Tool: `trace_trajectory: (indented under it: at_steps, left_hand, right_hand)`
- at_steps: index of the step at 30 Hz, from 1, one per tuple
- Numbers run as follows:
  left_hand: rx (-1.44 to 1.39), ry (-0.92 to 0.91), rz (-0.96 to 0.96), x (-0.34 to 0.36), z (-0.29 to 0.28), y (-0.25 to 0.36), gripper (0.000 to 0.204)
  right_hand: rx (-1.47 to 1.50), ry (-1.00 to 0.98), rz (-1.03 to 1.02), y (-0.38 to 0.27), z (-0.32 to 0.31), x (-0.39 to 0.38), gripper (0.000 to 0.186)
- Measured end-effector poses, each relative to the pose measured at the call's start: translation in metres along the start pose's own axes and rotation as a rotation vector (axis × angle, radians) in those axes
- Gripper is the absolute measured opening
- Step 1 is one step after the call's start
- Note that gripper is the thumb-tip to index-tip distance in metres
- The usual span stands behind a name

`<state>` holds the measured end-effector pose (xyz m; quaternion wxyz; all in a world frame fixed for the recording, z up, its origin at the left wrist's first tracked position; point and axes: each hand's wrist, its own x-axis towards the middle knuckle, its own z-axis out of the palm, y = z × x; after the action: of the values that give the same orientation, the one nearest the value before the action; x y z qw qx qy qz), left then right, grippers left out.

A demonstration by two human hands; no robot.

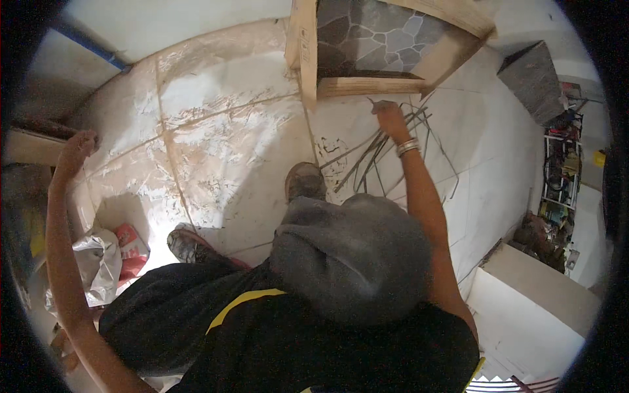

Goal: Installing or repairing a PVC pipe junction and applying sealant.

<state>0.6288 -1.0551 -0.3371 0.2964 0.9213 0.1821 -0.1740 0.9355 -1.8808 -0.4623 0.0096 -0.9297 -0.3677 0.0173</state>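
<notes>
At the far left, my left hand [80, 144] has its fingers curled at the end of a brown board-like edge [36, 147]. Ahead and to the right, my right hand [390, 118] is closed low over the tiled floor [255, 147]. A thin dark tip [373, 102] sticks out by its fingers, but what it grips is too small to name. Beside and below that hand, several long, thin dark strips [377, 154] fan out over the floor. Just beyond it stands an open cardboard box [373, 86] holding a panel with a grey stone pattern [373, 46].
White smears cover the tiles on the left. A crumpled silvery bag [98, 262] and a red packet [131, 242] lie at lower left. A dark grey block [534, 82] and a cluttered white rack [562, 167] stand right, with a white ledge [534, 295] at lower right.
</notes>
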Motion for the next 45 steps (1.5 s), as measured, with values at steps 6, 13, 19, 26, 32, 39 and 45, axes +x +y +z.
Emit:
trace_trajectory:
  at_steps: [6,13,19,26,32,39,45]
  left_hand:
    - [-0.025,-0.022,0.151,-0.007,0.059,0.092,0.038]
    - [-0.055,-0.513,0.863,0.046,0.287,0.422,0.039]
    - [0.447,0.515,1.09,0.192,0.497,0.44,0.052]
    - [0.587,0.261,1.126,0.191,0.384,0.503,0.053]
    - [0.388,0.328,1.084,0.209,0.418,0.485,0.053]
    - [0.384,0.35,1.116,0.202,0.386,0.506,0.051]
    - [0.26,0.261,0.967,0.198,0.369,0.51,0.049]
  right_hand:
    - [0.454,-0.153,0.171,-0.004,-0.063,0.027,0.028]
    - [-0.329,0.134,-0.159,0.022,0.0,0.021,0.014]
    - [0.545,0.099,0.349,-0.032,-0.045,0.082,0.016]
    - [0.462,-0.119,0.459,-0.014,-0.092,0.042,0.023]
    - [0.128,0.292,0.178,-0.005,-0.184,-0.034,0.025]
    - [0.419,-0.129,0.846,-0.048,-0.299,-0.099,0.029]
    - [0.522,-0.167,0.223,-0.046,-0.176,-0.117,0.023]
